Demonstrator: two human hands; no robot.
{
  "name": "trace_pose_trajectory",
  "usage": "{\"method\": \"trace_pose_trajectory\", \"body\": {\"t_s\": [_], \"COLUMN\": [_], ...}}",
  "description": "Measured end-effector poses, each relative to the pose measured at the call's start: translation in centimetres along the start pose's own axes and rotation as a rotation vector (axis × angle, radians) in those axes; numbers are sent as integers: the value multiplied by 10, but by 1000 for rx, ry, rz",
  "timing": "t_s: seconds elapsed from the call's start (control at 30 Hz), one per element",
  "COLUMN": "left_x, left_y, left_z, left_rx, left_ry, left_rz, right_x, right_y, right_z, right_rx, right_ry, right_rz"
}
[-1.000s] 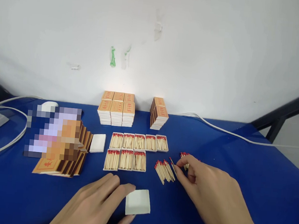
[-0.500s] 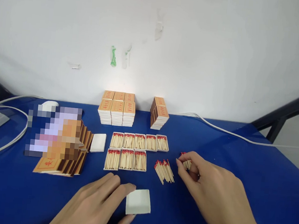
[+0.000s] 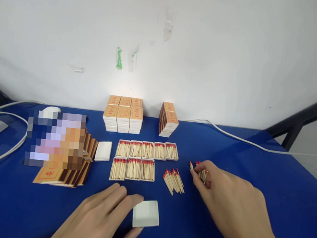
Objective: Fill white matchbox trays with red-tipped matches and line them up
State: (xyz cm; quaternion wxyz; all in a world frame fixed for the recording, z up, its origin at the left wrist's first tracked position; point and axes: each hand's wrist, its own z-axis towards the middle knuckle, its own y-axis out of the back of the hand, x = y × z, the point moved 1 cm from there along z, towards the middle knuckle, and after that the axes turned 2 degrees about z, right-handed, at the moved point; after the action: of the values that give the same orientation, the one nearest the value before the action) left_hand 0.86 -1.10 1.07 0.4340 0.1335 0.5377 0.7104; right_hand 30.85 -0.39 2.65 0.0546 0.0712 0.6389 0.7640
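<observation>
My left hand rests on the blue table, its fingers closed lightly round an empty white matchbox tray. My right hand reaches forward and pinches red-tipped matches from a loose pile under its fingertips. A second small bundle of loose matches lies just to the left of that hand. Beyond them sit two rows of open white trays filled with matches.
Stacks of orange closed matchboxes and a leaning stack stand at the back by the wall. A pile of flat orange sleeves and a spare white tray lie left. White cables run along the left and back edges.
My right hand has shifted slightly right and away from the small bundle, onto the farther pile of matches. My left hand has stayed on the white tray.
</observation>
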Motion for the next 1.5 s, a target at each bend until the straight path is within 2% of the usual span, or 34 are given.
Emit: {"method": "trace_pose_trajectory", "body": {"t_s": [0.37, 0.87, 0.97, 1.17, 1.33, 1.5], "left_x": [-1, 0, -1, -1, 0, 0], "left_y": [3, 1, 1, 1, 1, 4], "left_z": [1, 1, 1, 1, 0, -1], "left_rx": [-29, -27, -27, 28, 5, -8], "left_ry": [11, -7, -4, 21, 17, 15], "left_rz": [-9, 12, 19, -19, -20, -13], "right_x": [1, 10, 8, -6, -11, -6], "right_y": [1, 8, 7, 5, 4, 3], "right_z": [0, -3, -2, 0, 2, 1], "right_rx": [3, 196, 153, -105, -88, -58], "right_ry": [57, 108, 124, 36, -3, -2], "right_rz": [107, 306, 306, 22, -91, -91]}}
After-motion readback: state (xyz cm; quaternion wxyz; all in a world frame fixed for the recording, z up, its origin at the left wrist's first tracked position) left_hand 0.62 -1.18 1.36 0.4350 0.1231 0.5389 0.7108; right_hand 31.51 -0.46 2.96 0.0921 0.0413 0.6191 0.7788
